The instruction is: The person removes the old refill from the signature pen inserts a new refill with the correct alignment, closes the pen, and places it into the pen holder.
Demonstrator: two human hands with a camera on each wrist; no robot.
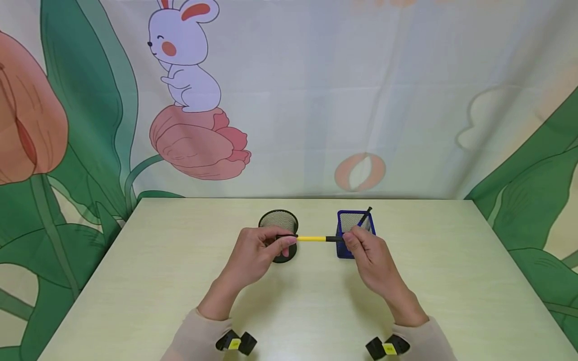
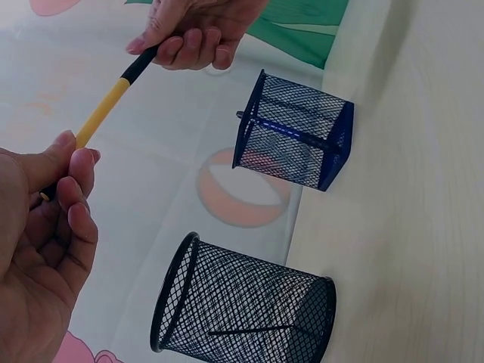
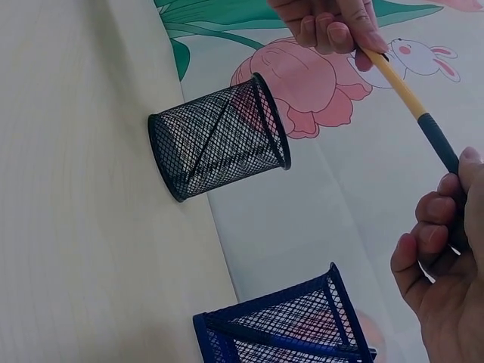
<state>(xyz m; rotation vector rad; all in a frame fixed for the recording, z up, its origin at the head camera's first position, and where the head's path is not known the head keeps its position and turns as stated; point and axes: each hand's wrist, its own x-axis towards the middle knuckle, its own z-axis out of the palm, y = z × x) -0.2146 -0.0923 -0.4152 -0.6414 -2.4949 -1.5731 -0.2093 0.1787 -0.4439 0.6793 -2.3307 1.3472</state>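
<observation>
Both hands hold a yellow-and-black pen (image 1: 311, 239) level above the table. My left hand (image 1: 253, 255) pinches its left end between thumb and fingers. At the other end, my right hand (image 1: 372, 258) grips the black section, hiding the tip. Behind the left hand stands a round black mesh pen holder (image 2: 242, 295), upright and partly covered by the fingers in the head view. A square blue mesh pen holder (image 2: 295, 106) stands upright behind the right hand, with a dark pen (image 1: 365, 216) leaning in it and poking above the rim.
Both holders stand toward the back of the pale wooden table (image 1: 180, 250). A printed cloth (image 1: 293, 100) with a rabbit and tulips hangs behind its far edge. Each wrist wears a small black camera, the left one (image 1: 236, 343) and the right one (image 1: 387, 347).
</observation>
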